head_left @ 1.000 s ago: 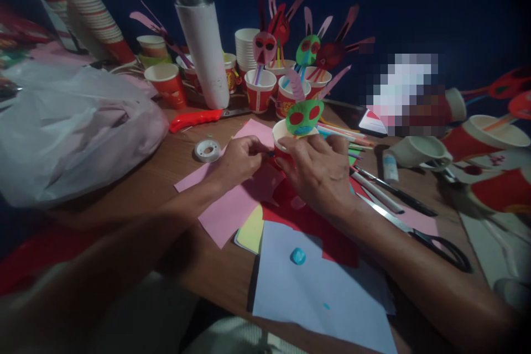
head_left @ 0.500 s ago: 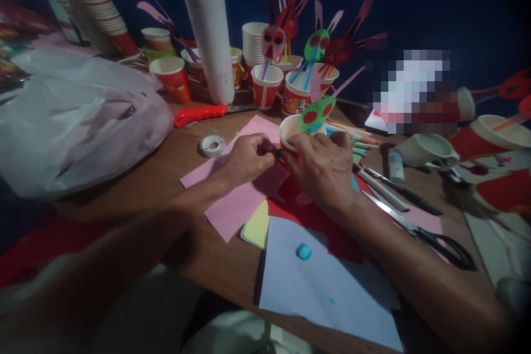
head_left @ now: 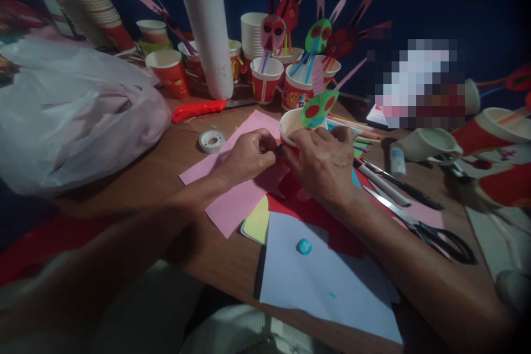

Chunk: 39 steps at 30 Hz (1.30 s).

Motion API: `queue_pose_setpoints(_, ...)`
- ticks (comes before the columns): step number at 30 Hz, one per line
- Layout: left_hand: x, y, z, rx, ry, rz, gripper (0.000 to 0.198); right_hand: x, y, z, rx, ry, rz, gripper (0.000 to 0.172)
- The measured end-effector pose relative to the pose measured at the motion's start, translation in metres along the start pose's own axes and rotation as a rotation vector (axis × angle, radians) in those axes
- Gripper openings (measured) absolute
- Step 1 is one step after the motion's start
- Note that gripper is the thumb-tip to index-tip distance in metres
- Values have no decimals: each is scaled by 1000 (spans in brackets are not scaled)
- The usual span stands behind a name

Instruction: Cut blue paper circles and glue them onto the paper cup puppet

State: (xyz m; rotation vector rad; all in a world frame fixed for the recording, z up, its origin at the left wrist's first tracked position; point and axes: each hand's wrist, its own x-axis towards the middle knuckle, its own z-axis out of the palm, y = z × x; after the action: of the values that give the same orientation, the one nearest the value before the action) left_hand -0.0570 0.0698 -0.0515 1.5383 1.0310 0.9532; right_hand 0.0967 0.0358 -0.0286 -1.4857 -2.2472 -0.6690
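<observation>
My left hand (head_left: 252,156) is closed in a pinch, its fingertips at a small dark bit (head_left: 279,149) beside the paper cup's lower left side. What this bit is I cannot make out. Over the front of the paper cup (head_left: 291,119) my right hand (head_left: 326,161) is curled, gripping it and covering most of its wall. From the cup's rim leans a green paper face (head_left: 319,109) with red eye patches and a pink strip. Under both hands lie pink paper (head_left: 232,210) and red paper (head_left: 296,207).
A tape roll (head_left: 211,141) and a red-handled cutter (head_left: 199,110) lie left. Scissors (head_left: 440,240) and pens (head_left: 402,183) are at right. Behind stand a white flask (head_left: 207,38) and decorated cups (head_left: 266,80). A plastic bag (head_left: 83,121) fills the left; blue-grey paper (head_left: 319,287) lies in front.
The view has shifted slightly, so the things at the back appear a little higher. Both hands keep their closed poses at the cup.
</observation>
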Motion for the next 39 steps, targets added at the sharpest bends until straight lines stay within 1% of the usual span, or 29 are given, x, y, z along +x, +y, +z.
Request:
queue_pose_setpoints(3,-1,1,-1,5,5,-34,13,0,0,0,-6,3,3,22)
queue_pose_setpoints(5,-1,2,-3,-7,2,-81,11,0,0,0,5,-4,9,22)
queue_pose_setpoints(8,-1,3,-8,-118,-48,-177,14,1,1,0,43,-44,23,22)
queue_pose_setpoints(10,-1,3,-10,-172,-80,-207,19,2,1,-1,67,-73,37,22)
queue_pose_setpoints(14,0,1,-11,-84,-77,-175,25,2,0,-2,79,-114,49,23)
queue_pose_setpoints(21,1,-3,-7,-13,-56,-87,21,2,1,-2,66,-68,25,24)
queue_pose_setpoints(29,1,1,-4,35,-27,-80,16,2,2,-3,53,-61,1,21)
queue_pose_setpoints(33,1,-1,-5,45,-16,-97,18,2,2,-3,62,-75,-1,22)
queue_pose_setpoints(39,1,0,-5,87,-15,-59,21,3,2,-4,42,-70,0,21)
